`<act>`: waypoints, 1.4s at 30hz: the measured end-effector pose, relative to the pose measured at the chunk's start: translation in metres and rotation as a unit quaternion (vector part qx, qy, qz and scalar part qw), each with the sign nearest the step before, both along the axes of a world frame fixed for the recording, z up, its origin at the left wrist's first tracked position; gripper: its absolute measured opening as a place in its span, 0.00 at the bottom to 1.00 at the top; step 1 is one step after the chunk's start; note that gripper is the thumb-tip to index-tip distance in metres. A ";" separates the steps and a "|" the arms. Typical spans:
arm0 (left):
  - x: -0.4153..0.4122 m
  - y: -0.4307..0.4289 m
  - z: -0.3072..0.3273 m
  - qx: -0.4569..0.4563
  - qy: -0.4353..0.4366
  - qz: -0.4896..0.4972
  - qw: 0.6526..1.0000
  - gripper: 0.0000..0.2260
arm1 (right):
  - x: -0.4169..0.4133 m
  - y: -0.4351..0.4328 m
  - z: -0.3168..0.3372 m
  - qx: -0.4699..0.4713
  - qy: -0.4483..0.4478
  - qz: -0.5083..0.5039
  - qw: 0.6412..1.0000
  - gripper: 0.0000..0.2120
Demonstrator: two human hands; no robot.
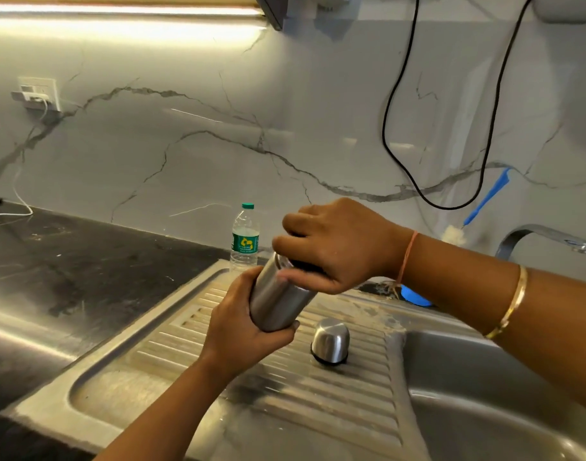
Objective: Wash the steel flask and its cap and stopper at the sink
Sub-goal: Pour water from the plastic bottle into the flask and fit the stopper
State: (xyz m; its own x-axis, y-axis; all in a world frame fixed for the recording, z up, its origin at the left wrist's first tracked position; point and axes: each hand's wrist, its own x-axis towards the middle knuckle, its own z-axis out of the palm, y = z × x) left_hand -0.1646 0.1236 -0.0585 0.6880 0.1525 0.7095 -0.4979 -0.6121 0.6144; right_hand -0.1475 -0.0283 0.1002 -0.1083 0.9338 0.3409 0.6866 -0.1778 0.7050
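**A:** Where is the flask?

**B:** The flask is in the air over the ribbed draining board, tilted with its top leaning away from the person. The left hand wraps around its lower body. The right hand is curled over the mouth, gripping something dark there, most likely the stopper.

**A:** And the cap?

**B:** Already off. The cap stands open end down on the draining board, just beside the basin and apart from the flask.

**A:** So how far along is the wash?

**B:** Early, by the look of it. One piece is removed, and the stopper seems to be in the middle of being twisted out. No water runs from the tap, and no soap or suds show on any piece.

**A:** What is left, then?

**B:** Nearly everything: freeing the stopper, then rinsing and scrubbing all three pieces. A blue-handled brush hangs on the wall behind the tap, which could serve for the inside.
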 end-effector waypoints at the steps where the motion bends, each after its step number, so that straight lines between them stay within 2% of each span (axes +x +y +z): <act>1: 0.000 -0.001 -0.001 0.004 0.000 -0.001 1.000 0.33 | -0.001 0.001 0.000 0.005 -0.005 0.000 1.000 0.15; 6: -0.001 -0.011 -0.006 -0.029 0.025 0.006 0.999 0.33 | -0.009 0.016 -0.012 0.089 0.022 -0.075 0.993 0.17; 12: -0.003 -0.006 -0.002 0.004 0.000 -0.010 1.000 0.32 | -0.009 0.001 -0.002 0.008 0.061 -0.019 0.998 0.18; 16: -0.003 -0.013 -0.002 -0.045 0.013 -0.016 0.999 0.29 | -0.011 0.013 -0.005 0.060 0.034 -0.039 0.997 0.17; 24: -0.005 -0.017 -0.004 -0.062 0.039 -0.014 0.997 0.36 | -0.006 0.016 -0.004 0.067 0.037 -0.038 0.996 0.16; 27: -0.007 -0.020 -0.004 -0.074 0.055 -0.021 0.995 0.33 | -0.008 0.022 0.000 0.048 0.036 -0.138 0.989 0.12; 30: -0.009 -0.022 -0.002 -0.056 0.069 -0.024 0.996 0.30 | -0.002 0.023 0.002 0.090 0.126 -0.207 0.966 0.14; 32: -0.009 -0.023 -0.002 -0.048 0.080 -0.019 0.996 0.29 | 0.003 0.021 0.003 0.113 0.265 -0.220 0.932 0.17; 34: -0.006 -0.021 -0.004 -0.043 0.083 -0.010 0.996 0.31 | 0.012 0.014 0.003 0.172 0.460 -0.194 0.849 0.26; 35: -0.005 -0.020 -0.004 -0.041 0.084 -0.004 0.996 0.32 | 0.018 0.008 0.000 0.221 0.522 -0.183 0.803 0.28; 36: -0.004 -0.018 -0.005 -0.040 0.084 0.001 0.996 0.32 | 0.025 0.001 -0.006 0.263 0.547 -0.185 0.773 0.27; 38: -0.002 -0.016 -0.005 -0.043 0.085 0.008 0.995 0.32 | 0.041 -0.011 -0.027 0.276 0.529 -0.243 0.765 0.20; 40: 0.000 -0.016 -0.007 -0.049 0.088 0.009 0.995 0.32 | 0.059 -0.020 -0.058 0.183 0.510 -0.348 0.765 0.16; 42: 0.002 -0.016 -0.008 -0.054 0.093 0.009 0.994 0.32 | 0.071 -0.025 -0.091 0.073 0.506 -0.442 0.737 0.22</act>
